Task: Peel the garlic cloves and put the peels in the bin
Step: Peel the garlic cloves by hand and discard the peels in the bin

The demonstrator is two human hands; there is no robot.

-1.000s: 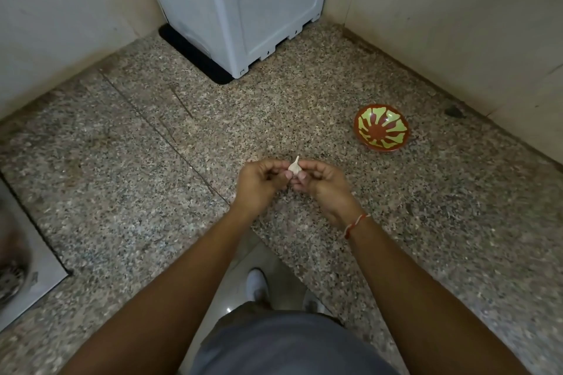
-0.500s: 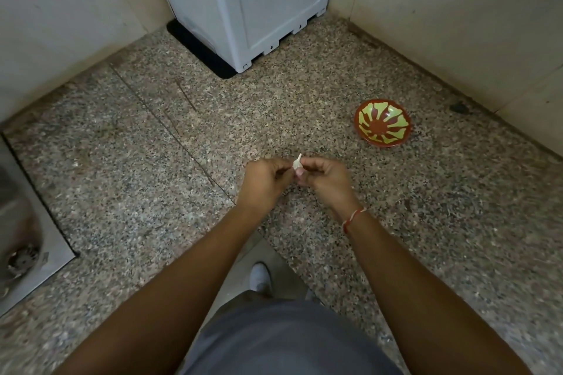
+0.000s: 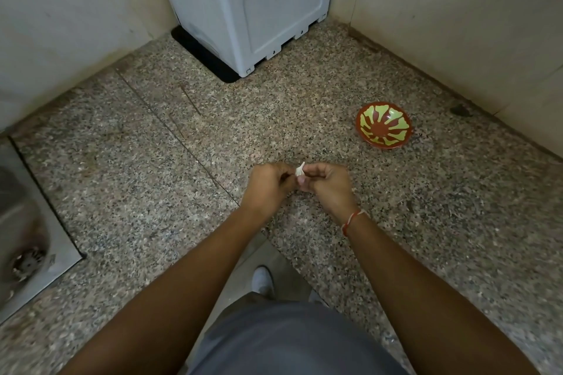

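— While held over the speckled counter (image 3: 426, 222), garlic clove (image 3: 300, 169) pinched between both sets of fingertips, pointed tip up. Left hand (image 3: 268, 189) curled tight on its left side, right hand (image 3: 327, 187) curled on its right, knuckles nearly touching.

— Any change from a second ago?

— Hardly. Same two-handed pinch, same spot above the counter edge. Clove a little more hidden by the fingers than before; cannot tell whether any skin has come loose.

— Around the hands?

— Red and green bowl (image 3: 384, 125) well apart, up and to the right, near the wall. Grey plastic box (image 3: 249, 0) in the far corner on a black mat (image 3: 201, 53). Steel sink (image 3: 27, 222) at the left edge, more of it showing now than a second ago. Red thread (image 3: 350, 219) round the right wrist.
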